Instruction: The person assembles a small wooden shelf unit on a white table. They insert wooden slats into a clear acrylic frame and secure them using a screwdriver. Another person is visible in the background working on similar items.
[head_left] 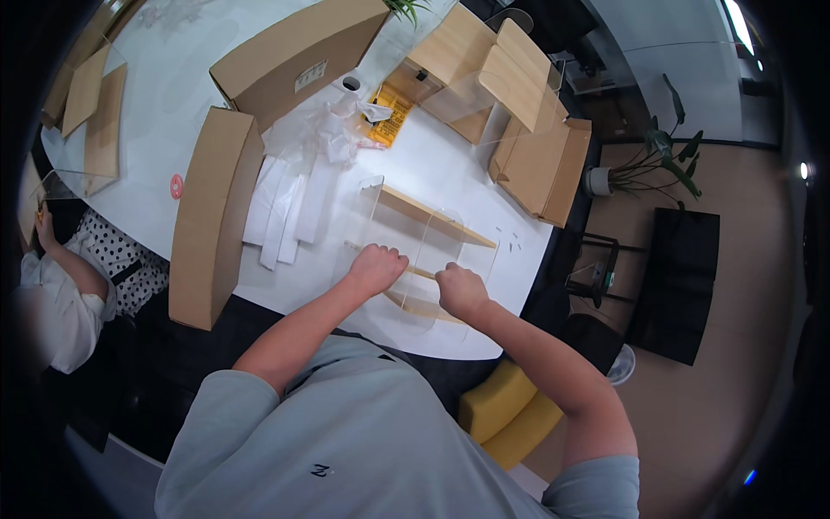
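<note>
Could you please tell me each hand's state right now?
Left hand: curled closed by the clear-sided rack; contents unclear.
Right hand: curled closed there too; contents unclear.

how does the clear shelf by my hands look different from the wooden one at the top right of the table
The near shelf looks mostly see-through, while the far shelf looks mostly wooden. The near shelf shows its boards as thin strips; the far shelf shows broad wooden faces. The near shelf is at your left hand and right hand; the far shelf sits away from both. Both combine pale wood with clear panels.
</note>
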The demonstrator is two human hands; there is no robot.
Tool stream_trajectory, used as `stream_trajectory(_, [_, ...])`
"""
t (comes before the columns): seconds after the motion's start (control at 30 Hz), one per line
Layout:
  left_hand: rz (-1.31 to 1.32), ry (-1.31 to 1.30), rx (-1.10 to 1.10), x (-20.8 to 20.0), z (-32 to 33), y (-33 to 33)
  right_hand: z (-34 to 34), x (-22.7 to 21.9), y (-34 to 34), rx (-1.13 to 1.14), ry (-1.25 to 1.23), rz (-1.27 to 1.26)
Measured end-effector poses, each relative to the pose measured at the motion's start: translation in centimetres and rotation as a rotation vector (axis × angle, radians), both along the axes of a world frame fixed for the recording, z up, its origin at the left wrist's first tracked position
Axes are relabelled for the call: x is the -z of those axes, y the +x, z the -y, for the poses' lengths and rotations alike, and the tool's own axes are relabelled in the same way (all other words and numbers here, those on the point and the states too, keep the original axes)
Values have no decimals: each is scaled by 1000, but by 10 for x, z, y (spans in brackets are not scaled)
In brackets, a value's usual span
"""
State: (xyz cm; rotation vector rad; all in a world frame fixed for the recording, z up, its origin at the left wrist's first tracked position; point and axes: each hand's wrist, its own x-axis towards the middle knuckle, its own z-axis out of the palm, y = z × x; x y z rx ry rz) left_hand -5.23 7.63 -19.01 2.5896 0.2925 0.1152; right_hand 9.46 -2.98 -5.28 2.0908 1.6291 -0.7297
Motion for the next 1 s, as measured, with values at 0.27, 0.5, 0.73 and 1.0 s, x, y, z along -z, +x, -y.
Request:
stream_trajectory(0.27, [-14, -1, 24, 1, 1, 1, 0, 13, 20, 657, 10, -139])
stream_trajectory(0.5, [-14, 8, 18, 1, 0, 1, -2, -19, 1, -502, -54, 15])
stream_trajectory(0.73, [2, 8, 2, 1, 1, 2, 4, 0, 2, -161, -8, 18])
stream_trajectory(1.0, [-6, 3, 0, -1, 2, 0, -3, 10, 15, 993, -37, -217])
